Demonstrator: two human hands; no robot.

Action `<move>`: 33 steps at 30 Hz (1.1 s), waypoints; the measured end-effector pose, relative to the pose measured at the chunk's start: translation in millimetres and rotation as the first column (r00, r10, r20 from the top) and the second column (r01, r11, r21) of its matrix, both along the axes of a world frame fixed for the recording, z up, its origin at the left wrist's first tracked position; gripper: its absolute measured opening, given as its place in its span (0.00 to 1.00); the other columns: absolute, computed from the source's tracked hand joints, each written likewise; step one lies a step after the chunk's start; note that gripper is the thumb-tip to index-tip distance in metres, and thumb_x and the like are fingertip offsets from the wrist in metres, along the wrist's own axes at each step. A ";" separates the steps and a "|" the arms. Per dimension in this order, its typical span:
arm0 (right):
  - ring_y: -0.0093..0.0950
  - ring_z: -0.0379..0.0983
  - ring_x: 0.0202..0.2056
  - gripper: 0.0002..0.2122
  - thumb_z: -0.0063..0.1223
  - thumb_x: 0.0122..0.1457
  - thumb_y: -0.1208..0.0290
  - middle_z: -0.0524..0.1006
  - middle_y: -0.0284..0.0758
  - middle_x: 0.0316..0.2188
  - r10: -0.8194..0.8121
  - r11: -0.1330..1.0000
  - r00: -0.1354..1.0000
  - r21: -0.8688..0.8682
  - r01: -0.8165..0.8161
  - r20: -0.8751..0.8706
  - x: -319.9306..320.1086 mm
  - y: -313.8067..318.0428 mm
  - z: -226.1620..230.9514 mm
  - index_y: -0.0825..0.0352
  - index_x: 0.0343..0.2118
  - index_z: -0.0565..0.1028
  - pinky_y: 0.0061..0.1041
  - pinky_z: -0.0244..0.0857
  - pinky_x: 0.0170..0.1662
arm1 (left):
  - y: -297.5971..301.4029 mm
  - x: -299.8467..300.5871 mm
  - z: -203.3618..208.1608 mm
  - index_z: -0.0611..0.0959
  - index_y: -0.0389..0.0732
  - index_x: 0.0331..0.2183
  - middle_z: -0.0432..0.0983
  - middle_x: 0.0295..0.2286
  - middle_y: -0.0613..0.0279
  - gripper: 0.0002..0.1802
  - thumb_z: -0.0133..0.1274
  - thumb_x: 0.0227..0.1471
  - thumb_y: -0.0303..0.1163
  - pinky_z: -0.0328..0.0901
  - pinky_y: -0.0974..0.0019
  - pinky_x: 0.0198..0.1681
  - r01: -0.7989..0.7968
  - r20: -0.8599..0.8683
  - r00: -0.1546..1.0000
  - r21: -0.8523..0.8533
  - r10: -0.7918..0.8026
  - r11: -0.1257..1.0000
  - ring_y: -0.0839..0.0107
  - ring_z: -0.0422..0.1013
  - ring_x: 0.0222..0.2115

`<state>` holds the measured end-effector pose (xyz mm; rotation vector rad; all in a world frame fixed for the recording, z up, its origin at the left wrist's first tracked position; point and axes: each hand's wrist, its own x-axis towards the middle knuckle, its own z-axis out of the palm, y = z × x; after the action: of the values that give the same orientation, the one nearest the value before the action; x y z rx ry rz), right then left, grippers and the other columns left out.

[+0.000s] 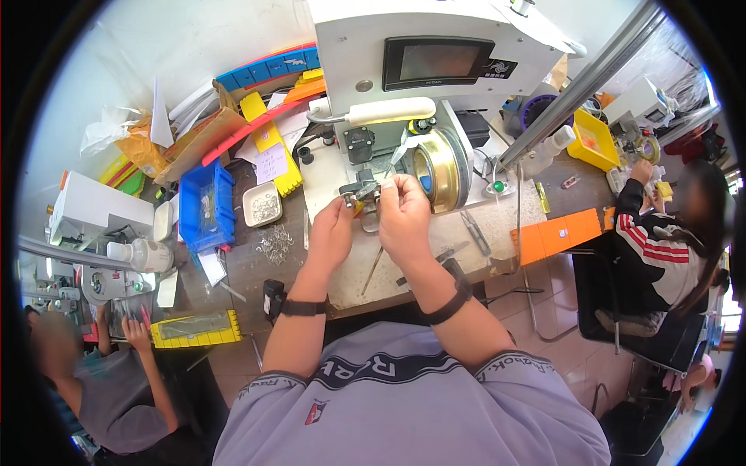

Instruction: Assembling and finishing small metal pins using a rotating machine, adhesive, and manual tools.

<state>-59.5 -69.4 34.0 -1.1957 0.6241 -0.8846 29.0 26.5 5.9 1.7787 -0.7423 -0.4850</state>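
Observation:
Both my hands meet at the small dark metal fixture (364,190) on the front of a white bench machine (342,62). The fingers of my left hand (334,233) are pinched together at the fixture's left side. My right hand (402,217) is closed too, thumb against fingers, just right of the fixture. Whatever small piece lies in the fingertips is too small to make out. Beside my right hand stands a gold-coloured wheel (423,169). Above the fixture hangs a white lamp bar (388,113).
Left of the machine are a white dish (250,216) of small metal pieces, a loose pile of them (276,245) and a blue bin (227,206). Pliers (475,233) and a thin rod (373,270) lie on the worktop. Co-workers sit left and right, near an orange tray (559,235).

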 end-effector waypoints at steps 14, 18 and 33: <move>0.09 0.59 0.22 0.06 0.49 0.67 0.73 0.68 0.21 0.23 -0.059 0.995 0.996 -0.085 0.054 -0.062 3.5 0.6 -0.4 0.67 0.33 0.71 0.13 0.53 0.23 | -8.8 -0.4 -18.6 0.79 0.30 0.38 0.78 0.28 0.50 0.20 0.42 0.67 0.40 0.67 0.58 0.37 0.015 -0.097 0.995 -0.012 -0.016 1.000 0.61 0.73 0.30; 0.11 0.60 0.23 0.06 0.48 0.68 0.72 0.68 0.23 0.23 -0.032 0.998 0.999 -0.047 0.032 -0.002 1.6 5.4 2.8 0.67 0.34 0.71 0.14 0.55 0.26 | -12.2 -2.7 -25.5 0.79 0.30 0.39 0.78 0.29 0.49 0.21 0.41 0.68 0.40 0.67 0.60 0.38 -0.049 -0.302 0.953 -0.197 -0.013 0.979 0.62 0.73 0.30; 0.15 0.64 0.27 0.05 0.56 0.63 0.74 0.71 0.28 0.27 0.036 0.993 0.996 -0.113 -0.045 -0.084 -93.4 26.4 -9.8 0.70 0.33 0.75 0.16 0.60 0.30 | 25.8 -42.0 7.3 0.81 0.31 0.49 0.81 0.37 0.38 0.18 0.52 0.59 0.30 0.71 0.55 0.43 -0.194 0.317 0.940 0.185 0.129 0.963 0.46 0.79 0.37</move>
<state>-152.9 -43.0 24.1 -1.3487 0.6193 -0.8500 -12.9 52.3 13.2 2.1274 -0.7658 -0.1860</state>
